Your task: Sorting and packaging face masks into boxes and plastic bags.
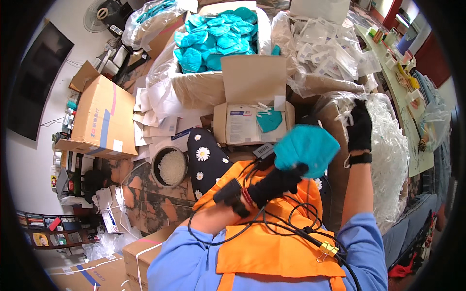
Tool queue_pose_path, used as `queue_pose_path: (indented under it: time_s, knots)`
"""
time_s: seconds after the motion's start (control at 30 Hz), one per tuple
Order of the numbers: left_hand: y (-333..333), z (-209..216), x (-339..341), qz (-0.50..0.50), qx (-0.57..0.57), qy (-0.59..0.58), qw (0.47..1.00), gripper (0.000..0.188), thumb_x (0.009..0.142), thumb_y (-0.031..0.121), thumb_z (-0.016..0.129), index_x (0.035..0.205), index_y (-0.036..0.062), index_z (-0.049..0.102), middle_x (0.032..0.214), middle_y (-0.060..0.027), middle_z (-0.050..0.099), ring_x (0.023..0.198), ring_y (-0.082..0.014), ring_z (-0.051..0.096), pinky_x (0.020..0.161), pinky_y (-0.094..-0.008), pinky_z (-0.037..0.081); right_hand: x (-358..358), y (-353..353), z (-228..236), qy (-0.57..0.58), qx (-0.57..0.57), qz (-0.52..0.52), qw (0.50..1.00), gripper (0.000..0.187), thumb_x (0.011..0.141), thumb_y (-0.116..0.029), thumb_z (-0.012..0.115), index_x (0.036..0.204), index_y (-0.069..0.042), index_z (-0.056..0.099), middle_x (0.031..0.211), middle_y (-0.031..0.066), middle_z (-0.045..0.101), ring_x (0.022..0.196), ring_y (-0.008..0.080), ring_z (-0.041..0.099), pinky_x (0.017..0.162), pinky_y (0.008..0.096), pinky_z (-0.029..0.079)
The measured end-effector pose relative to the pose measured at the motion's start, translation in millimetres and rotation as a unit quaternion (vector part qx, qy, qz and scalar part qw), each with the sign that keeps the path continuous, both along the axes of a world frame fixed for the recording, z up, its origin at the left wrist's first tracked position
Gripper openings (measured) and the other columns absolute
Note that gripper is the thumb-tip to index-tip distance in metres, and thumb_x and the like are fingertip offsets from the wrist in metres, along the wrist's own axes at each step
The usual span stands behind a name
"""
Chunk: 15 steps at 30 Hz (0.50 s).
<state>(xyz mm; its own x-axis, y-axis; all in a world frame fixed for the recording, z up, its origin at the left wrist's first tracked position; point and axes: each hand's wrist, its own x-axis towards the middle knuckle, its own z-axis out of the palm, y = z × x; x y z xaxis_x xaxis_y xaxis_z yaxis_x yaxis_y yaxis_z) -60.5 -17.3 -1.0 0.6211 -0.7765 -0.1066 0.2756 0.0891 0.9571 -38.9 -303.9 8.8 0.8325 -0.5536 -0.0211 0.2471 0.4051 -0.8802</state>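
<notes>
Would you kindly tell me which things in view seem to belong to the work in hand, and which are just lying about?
Likely in the work:
teal mask, held in the left hand
white strips, beside the right hand
pile of teal masks
small open carton
white packets

Probably just lying about:
fan
wall television

White wall [73, 60], dark marbled floor [154, 201]

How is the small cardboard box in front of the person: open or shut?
Open: the small box has its lid raised at the far side, showing a teal mask inside.
</notes>
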Motion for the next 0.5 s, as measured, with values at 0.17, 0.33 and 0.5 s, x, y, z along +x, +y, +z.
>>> queue_pose_path:
  time_s: [0.17,0.33,0.5]
  knots:
    - [-3,34,34,-0.067,-0.214,0.389,0.893,0.03,0.094,0.04,0.052,0.081,0.0133,0.054,0.06,0.0012,0.044,0.047,-0.0113,0.043,0.044,-0.026,0.037,-18,121,9,0.094,0.115,0.128,0.981,0.025,0.084,-0.023,0.064,0.101,-0.005,0.061,0.09,-0.0004,0.059,0.082,0.0114,0.056,0.074,0.0269,0.048]
    - [3,39,26,-0.151,-0.373,0.608,0.684,0.032,0.093,0.044,0.05,0.08,0.0146,0.054,0.06,0.0009,0.045,0.046,-0.0103,0.044,0.039,-0.026,0.035,-23,186,83,0.051,0.003,0.171,0.984,0.024,0.087,-0.022,0.06,0.102,-0.003,0.058,0.09,0.002,0.06,0.08,0.0102,0.057,0.071,0.0258,0.048]
    - [7,14,34,-0.023,-0.236,0.321,0.917,0.045,0.093,0.05,0.049,0.102,0.0069,0.055,0.081,-0.0028,0.056,0.067,-0.0124,0.055,0.057,-0.0266,0.047,-12,151,38,0.059,-0.044,0.152,0.986,0.016,0.086,-0.018,0.064,0.095,-0.005,0.06,0.079,0.0005,0.06,0.067,0.0082,0.056,0.061,0.0233,0.045]
